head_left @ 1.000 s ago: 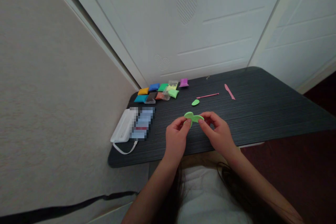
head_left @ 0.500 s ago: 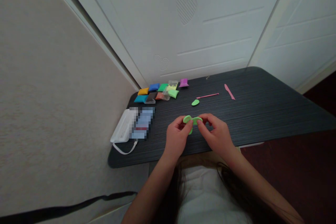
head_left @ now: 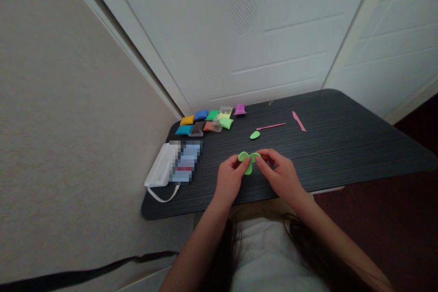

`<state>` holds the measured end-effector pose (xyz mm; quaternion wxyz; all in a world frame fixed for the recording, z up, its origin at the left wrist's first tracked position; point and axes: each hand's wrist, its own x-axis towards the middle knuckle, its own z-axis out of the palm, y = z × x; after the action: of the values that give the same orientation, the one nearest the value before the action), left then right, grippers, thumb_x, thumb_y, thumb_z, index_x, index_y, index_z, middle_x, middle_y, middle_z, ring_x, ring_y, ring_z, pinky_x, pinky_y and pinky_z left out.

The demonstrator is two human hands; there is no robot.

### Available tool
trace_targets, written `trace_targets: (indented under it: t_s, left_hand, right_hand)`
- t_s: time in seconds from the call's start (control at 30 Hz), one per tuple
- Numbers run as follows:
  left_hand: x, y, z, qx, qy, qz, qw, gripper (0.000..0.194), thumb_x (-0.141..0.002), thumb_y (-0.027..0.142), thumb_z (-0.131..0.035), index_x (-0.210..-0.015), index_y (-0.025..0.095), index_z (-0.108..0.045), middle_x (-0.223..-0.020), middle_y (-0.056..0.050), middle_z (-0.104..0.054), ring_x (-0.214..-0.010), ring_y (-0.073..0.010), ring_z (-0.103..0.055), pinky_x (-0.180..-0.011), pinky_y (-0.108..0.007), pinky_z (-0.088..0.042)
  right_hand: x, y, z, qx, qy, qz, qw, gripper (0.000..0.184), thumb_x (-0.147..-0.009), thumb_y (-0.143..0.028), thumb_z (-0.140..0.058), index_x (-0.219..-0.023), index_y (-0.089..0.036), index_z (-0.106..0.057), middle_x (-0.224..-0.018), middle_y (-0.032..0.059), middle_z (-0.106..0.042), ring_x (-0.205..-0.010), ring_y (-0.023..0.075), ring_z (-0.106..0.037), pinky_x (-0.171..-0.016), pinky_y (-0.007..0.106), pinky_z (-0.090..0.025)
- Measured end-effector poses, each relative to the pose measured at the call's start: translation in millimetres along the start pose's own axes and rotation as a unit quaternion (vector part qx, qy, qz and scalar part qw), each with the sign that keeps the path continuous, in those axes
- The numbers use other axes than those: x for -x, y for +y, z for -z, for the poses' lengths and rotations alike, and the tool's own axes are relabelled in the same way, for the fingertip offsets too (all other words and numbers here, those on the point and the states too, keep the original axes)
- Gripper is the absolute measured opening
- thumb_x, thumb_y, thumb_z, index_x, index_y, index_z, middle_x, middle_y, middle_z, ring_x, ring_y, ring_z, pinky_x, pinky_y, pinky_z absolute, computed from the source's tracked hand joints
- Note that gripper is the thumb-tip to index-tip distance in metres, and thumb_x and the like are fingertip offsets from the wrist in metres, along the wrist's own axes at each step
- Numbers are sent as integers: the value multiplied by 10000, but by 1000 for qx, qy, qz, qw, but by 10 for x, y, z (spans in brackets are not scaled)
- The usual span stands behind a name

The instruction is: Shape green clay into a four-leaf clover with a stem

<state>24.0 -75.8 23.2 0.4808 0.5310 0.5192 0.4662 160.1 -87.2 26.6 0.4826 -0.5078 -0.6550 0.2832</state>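
Between my hands, above the dark table, is a light green clay piece (head_left: pixel 248 169) made of three rounded petals that meet in the middle. My left hand (head_left: pixel 230 178) pinches it near the centre with thumb and fingers. At its right petal, my right hand (head_left: pixel 281 171) grips with thumb and forefinger. A single loose green clay petal (head_left: pixel 255 135) lies flat on the table just beyond my hands. Behind that petal rests a thin pink modelling stick (head_left: pixel 270 126).
A pink plastic knife (head_left: pixel 299 121) lies to the right on the dark table (head_left: pixel 342 146). Several coloured clay packets (head_left: pixel 201 114) are grouped at the back left, a purple packet (head_left: pixel 240 109) beside them. A white power bank (head_left: pixel 159 164) is cabled to a blurred phone (head_left: pixel 186 162).
The right petal has been drawn slightly inward and up, and the lower petal shows more. My right hand has shifted a little left.
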Motion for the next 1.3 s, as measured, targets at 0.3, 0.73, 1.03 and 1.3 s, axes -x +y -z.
trace_targets:
  t_s: [0.3,0.73,1.03,1.3]
  left_hand:
    - [-444,-161,228,206,107,29,972,273,-593,343,-656,-759,138,-586,-691,17,-548,-576,-59,-464,-539,-189,-344]
    - [-488,-274,186,259,47,69,962,225,-565,269,-682,-699,120,-579,-657,-6,-562,-584,-78,-513,-540,-202,-371]
    - [-468,-256,178,242,53,43,968,226,-580,278,-669,-723,127,-580,-666,-1,-550,-583,-78,-499,-542,-204,-373]
    - [-462,-260,177,232,57,36,970,218,-580,269,-664,-730,126,-596,-669,-5,-561,-586,-78,-501,-551,-204,-373]
  right_hand:
    - [-776,454,109,213,-83,76,971,279,-796,-335,-424,-968,-173,-574,-896,68,-590,-777,166,-530,-711,288,-398]
    - [-936,595,-36,301,-116,79,943,184,-768,-318,-461,-811,-174,-567,-796,67,-598,-760,188,-523,-684,299,-370]
    - [-851,568,-211,-4,-143,-36,989,156,-730,-283,-473,-851,-193,-517,-660,-24,-600,-558,102,-537,-542,221,-394]
    - [-772,524,-220,-12,-126,-27,992,197,-734,-281,-466,-879,-198,-569,-665,-22,-589,-566,101,-529,-568,230,-415]
